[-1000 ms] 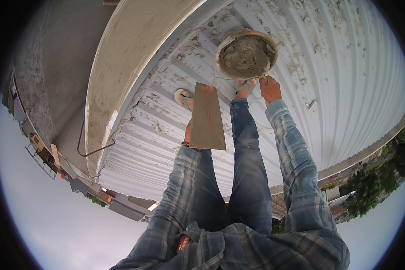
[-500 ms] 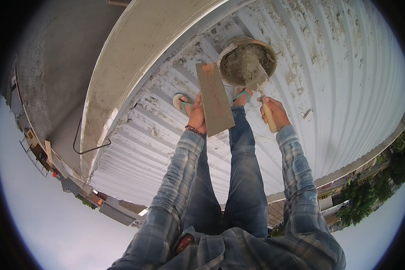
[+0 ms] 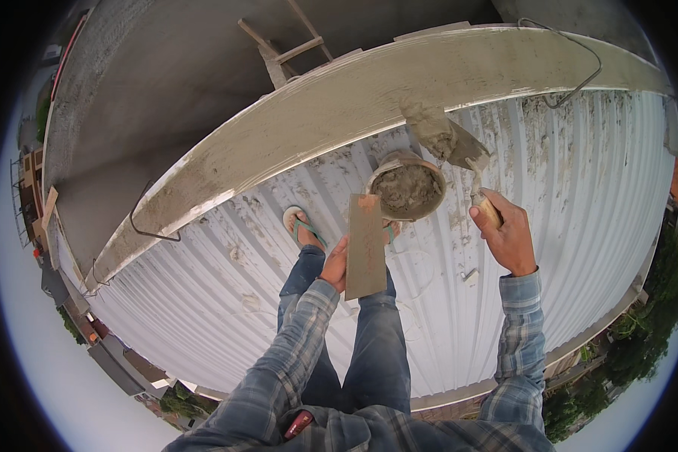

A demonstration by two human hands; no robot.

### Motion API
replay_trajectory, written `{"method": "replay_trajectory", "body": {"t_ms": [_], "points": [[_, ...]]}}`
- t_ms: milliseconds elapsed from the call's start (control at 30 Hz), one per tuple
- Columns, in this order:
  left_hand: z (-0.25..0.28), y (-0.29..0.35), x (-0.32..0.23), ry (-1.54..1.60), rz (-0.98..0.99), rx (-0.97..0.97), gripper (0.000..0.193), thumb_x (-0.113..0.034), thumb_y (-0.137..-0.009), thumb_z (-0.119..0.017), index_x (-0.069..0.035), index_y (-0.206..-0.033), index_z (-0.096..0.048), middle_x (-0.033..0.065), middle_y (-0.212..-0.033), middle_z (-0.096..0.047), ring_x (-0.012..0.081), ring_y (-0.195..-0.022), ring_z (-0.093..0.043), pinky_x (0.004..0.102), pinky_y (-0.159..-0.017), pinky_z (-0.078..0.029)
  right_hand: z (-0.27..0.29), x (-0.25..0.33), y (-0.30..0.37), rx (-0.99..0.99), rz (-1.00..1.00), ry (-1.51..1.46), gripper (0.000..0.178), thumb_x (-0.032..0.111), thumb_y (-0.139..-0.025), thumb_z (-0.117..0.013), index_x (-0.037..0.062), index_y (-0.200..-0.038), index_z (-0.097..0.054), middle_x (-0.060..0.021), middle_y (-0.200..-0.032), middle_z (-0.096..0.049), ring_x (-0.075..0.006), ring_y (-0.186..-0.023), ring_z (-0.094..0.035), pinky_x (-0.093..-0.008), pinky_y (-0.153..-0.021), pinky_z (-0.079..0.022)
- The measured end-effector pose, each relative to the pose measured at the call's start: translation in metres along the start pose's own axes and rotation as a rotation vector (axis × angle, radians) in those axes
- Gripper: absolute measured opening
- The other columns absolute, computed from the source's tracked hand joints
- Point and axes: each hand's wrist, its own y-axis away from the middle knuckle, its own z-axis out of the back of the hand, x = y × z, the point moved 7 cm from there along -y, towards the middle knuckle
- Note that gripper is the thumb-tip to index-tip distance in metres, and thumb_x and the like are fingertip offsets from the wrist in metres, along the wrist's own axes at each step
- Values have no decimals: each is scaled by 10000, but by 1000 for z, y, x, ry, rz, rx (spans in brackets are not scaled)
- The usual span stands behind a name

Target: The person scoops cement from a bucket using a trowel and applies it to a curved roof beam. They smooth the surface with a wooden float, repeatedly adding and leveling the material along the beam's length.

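My right hand (image 3: pixel 509 235) is closed around the wooden handle of a trowel (image 3: pixel 468 151), whose mortar-smeared metal blade is raised beyond the bucket. A lump of wet grey mortar (image 3: pixel 426 124) stretches from the blade's left side over the edge of the plastered ledge (image 3: pixel 301 120); whether it has left the blade I cannot tell. My left hand (image 3: pixel 337 267) grips a long flat plastering float (image 3: pixel 366 252) by its left side, its grip hidden underneath. The float has an orange stain at the far end. Just past it stands a round bucket (image 3: pixel 427 214) holding mortar.
Underfoot is a white corrugated metal roof (image 3: pixel 444 331) spattered with dried mortar. Bent metal rods (image 3: pixel 152 236) hook over the ledge at left and right. A wooden frame (image 3: pixel 297 51) lies beyond the ledge. A small pale chunk (image 3: pixel 471 276) rests on the roof, right of my legs.
The trowel has come up out of the bucket and moved right and away, carrying mortar to the ledge. My view has turned rightward along the ledge; my left hand still holds the float.
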Motion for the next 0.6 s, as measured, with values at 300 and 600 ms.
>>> {"method": "replay_trajectory", "body": {"t_ms": [300, 600], "points": [[80, 119, -67, 64, -138, -169, 402, -118, -1016, -416, -112, -1418, -408, 111, -1265, -584, 239, -1046, -640, 375, -851, -574, 16, 56, -54, -325, 299, 476, 364, 341, -907, -630, 62, -1140, -642, -147, -812, -639, -303, -729, -638, -335, -640, -508], [144, 190, -101, 243, -161, -198, 457, -33, -993, -412, -114, -1441, -374, 134, -1284, -567, 277, -1086, -621, 414, -893, -562, -76, 47, -56, 182, -498, -905, 433, 351, -1035, -331, 1, -1141, -564, -38, -693, -541, -103, -522, -477, -237, -479, -420]]}}
